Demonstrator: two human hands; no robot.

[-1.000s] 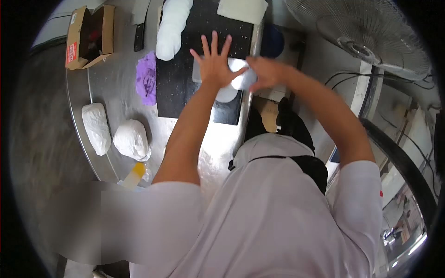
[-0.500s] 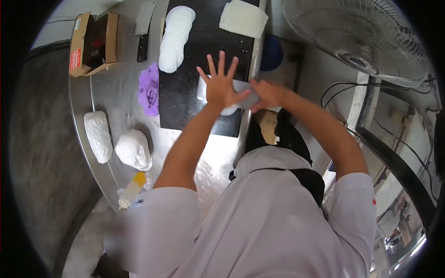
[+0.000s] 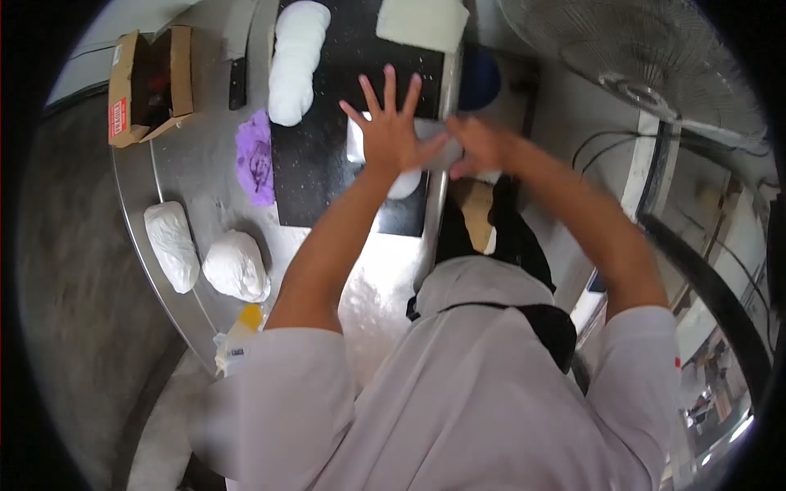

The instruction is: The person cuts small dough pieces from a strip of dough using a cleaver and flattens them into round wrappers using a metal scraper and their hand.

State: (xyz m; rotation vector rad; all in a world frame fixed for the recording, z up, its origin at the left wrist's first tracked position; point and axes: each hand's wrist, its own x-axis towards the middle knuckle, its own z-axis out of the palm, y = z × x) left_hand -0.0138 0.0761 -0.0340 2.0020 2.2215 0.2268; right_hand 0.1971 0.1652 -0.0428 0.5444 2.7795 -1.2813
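My left hand [image 3: 390, 135] lies palm down with its fingers spread, pressing on a flat, wide metal blade [image 3: 356, 147] on the black board [image 3: 327, 192]. My right hand [image 3: 479, 147], somewhat blurred, is closed around the blade's right end by the board's edge; any handle is hidden in the fingers. A thin white round of dough [image 3: 404, 185] shows partly below the left hand. Farther up the board, white rounds [image 3: 299, 65] overlap in a long row.
A folded pale cloth [image 3: 422, 23] lies at the board's far right. Left of the board are a purple cloth [image 3: 255, 159], a black-handled cleaver [image 3: 237, 82], an open cardboard box [image 3: 182, 78], two white wrapped lumps [image 3: 236, 266] and a yellow-and-clear bottle [image 3: 241, 327]. A fan [image 3: 647, 57] stands right.
The camera view has shifted slightly. My right hand has moved a little and is more blurred. The white round under the hands shows more clearly; the left hand stays spread on the blade.
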